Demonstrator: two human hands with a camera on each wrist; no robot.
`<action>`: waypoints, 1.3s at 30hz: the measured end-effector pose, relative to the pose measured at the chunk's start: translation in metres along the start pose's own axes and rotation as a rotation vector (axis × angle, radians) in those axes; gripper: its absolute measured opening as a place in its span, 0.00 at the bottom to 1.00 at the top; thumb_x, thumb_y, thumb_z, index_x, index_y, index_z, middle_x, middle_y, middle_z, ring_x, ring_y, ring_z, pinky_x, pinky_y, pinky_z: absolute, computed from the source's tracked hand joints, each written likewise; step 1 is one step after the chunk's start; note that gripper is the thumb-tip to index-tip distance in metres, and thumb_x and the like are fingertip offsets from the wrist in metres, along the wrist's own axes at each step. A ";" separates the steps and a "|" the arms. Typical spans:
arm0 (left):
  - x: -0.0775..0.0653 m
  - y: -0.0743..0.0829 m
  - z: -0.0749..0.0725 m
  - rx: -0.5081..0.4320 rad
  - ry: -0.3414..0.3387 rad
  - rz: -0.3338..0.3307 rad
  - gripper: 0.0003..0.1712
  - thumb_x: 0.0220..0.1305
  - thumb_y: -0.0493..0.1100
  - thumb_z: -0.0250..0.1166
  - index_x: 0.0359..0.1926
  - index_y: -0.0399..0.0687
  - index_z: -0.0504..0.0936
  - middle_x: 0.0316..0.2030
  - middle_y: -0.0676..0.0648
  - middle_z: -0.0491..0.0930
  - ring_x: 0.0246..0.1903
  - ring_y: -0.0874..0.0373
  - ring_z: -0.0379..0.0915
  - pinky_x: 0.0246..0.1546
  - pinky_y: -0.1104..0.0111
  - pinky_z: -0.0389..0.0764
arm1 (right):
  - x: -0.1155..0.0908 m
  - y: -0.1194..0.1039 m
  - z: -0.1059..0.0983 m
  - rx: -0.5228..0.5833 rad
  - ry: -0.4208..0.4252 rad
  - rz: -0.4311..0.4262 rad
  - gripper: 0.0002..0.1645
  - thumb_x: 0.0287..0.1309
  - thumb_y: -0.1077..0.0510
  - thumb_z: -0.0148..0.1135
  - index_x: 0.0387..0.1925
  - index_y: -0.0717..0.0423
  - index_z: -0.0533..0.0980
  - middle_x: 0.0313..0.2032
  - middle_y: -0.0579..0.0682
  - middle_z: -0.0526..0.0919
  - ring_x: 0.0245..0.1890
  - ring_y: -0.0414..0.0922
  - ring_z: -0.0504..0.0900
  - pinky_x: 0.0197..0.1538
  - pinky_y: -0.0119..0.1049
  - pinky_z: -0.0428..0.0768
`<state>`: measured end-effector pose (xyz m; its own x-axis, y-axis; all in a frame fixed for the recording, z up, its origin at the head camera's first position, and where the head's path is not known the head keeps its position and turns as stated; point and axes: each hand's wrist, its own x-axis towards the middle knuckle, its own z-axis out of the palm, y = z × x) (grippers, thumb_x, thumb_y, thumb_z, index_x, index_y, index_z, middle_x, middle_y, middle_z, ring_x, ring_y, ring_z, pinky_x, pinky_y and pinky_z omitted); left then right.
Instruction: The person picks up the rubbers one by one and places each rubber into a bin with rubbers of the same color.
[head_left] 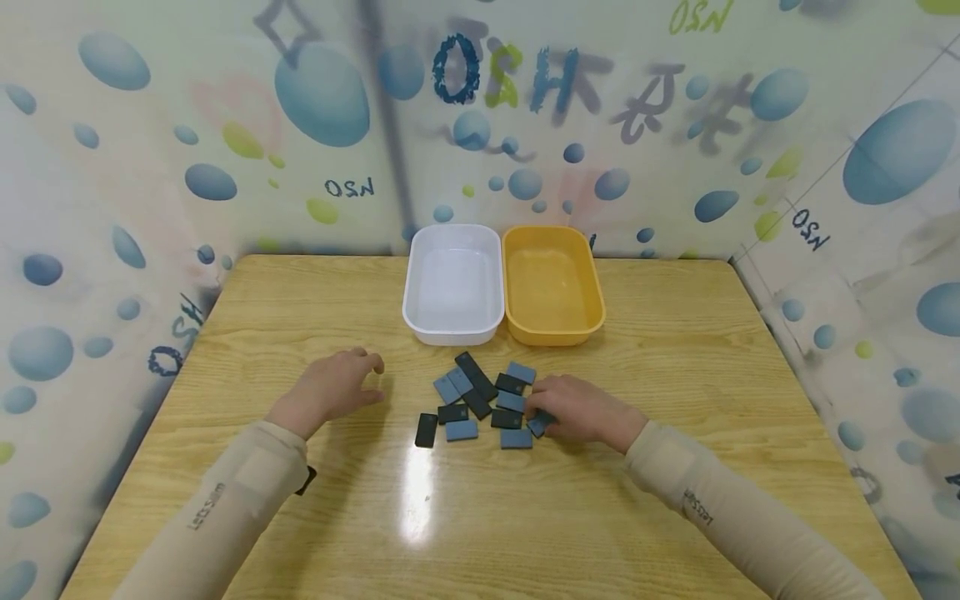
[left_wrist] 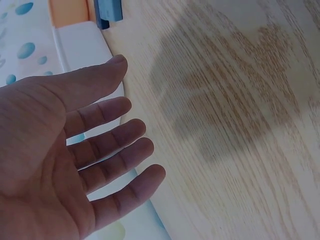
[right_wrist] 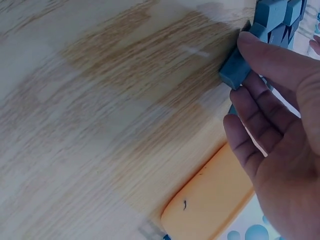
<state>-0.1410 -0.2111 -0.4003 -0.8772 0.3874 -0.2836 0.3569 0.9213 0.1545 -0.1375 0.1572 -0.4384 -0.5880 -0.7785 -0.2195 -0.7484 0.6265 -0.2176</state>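
Note:
Small flat rectangular blocks, some blue and some black, lie in a loose cluster at mid-table. My right hand (head_left: 573,410) is at the cluster's right edge. Between thumb and fingers it pinches a blue block (right_wrist: 236,69), partly covered by the hand in the head view. Close by lie another blue block (head_left: 516,438) and a black block (head_left: 506,418). My left hand (head_left: 333,387) hovers over the table left of the cluster, fingers apart and holding nothing. In the left wrist view its palm (left_wrist: 45,185) and relaxed fingers show. Its nearest block is a black one (head_left: 426,430).
Behind the blocks, a white tub (head_left: 453,334) and a yellow tub (head_left: 553,335) stand side by side at the back of the wooden table (head_left: 637,533). A patterned wall (head_left: 480,179) rises behind the table.

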 end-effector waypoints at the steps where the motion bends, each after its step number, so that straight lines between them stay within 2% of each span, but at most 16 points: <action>1: 0.000 0.000 0.000 0.002 -0.001 0.000 0.24 0.61 0.53 0.67 0.53 0.44 0.77 0.46 0.41 0.79 0.39 0.47 0.79 0.34 0.55 0.81 | -0.001 0.000 -0.001 0.006 -0.002 0.004 0.17 0.49 0.57 0.75 0.43 0.48 0.82 0.41 0.45 0.82 0.43 0.43 0.80 0.50 0.42 0.80; 12: -0.001 0.002 0.001 0.005 0.021 0.016 0.23 0.60 0.52 0.68 0.51 0.44 0.78 0.44 0.42 0.80 0.38 0.47 0.79 0.35 0.53 0.81 | -0.003 0.003 -0.008 0.097 -0.013 0.070 0.16 0.53 0.57 0.72 0.45 0.50 0.81 0.44 0.46 0.83 0.46 0.44 0.81 0.53 0.44 0.80; 15: 0.000 0.002 0.001 -0.007 0.004 0.008 0.23 0.61 0.52 0.67 0.52 0.44 0.78 0.45 0.42 0.80 0.38 0.48 0.79 0.36 0.53 0.81 | -0.003 0.004 -0.011 0.095 -0.002 0.084 0.15 0.53 0.57 0.72 0.44 0.50 0.80 0.44 0.46 0.82 0.46 0.44 0.81 0.53 0.44 0.80; 19: 0.000 0.001 0.001 -0.023 -0.013 -0.005 0.24 0.62 0.52 0.67 0.53 0.44 0.77 0.47 0.41 0.80 0.39 0.49 0.79 0.38 0.54 0.81 | -0.002 0.007 -0.014 0.087 0.011 0.094 0.14 0.53 0.57 0.71 0.43 0.51 0.80 0.42 0.47 0.82 0.43 0.44 0.81 0.51 0.43 0.80; 24: -0.001 -0.001 0.001 -0.029 0.000 -0.004 0.24 0.61 0.52 0.68 0.53 0.44 0.77 0.46 0.41 0.80 0.36 0.50 0.78 0.37 0.54 0.81 | 0.000 0.008 -0.017 0.115 -0.008 0.136 0.13 0.55 0.56 0.70 0.43 0.51 0.79 0.39 0.45 0.80 0.37 0.40 0.77 0.45 0.40 0.79; 31: -0.003 -0.002 0.002 -0.033 0.021 0.006 0.23 0.60 0.51 0.68 0.52 0.44 0.78 0.46 0.41 0.80 0.37 0.49 0.79 0.38 0.53 0.81 | -0.002 0.007 -0.023 0.135 -0.022 0.201 0.16 0.55 0.53 0.70 0.45 0.51 0.79 0.42 0.47 0.81 0.40 0.41 0.79 0.47 0.41 0.80; 39: -0.002 0.002 0.001 -0.026 0.029 0.008 0.23 0.60 0.52 0.68 0.51 0.45 0.78 0.46 0.41 0.80 0.38 0.46 0.79 0.35 0.52 0.81 | -0.001 0.012 -0.045 0.129 0.042 0.217 0.15 0.56 0.53 0.70 0.44 0.51 0.79 0.40 0.45 0.83 0.40 0.41 0.79 0.47 0.39 0.80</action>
<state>-0.1385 -0.2101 -0.4006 -0.8832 0.3936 -0.2550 0.3561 0.9166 0.1817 -0.1596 0.1641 -0.3977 -0.7450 -0.6244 -0.2349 -0.5593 0.7765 -0.2902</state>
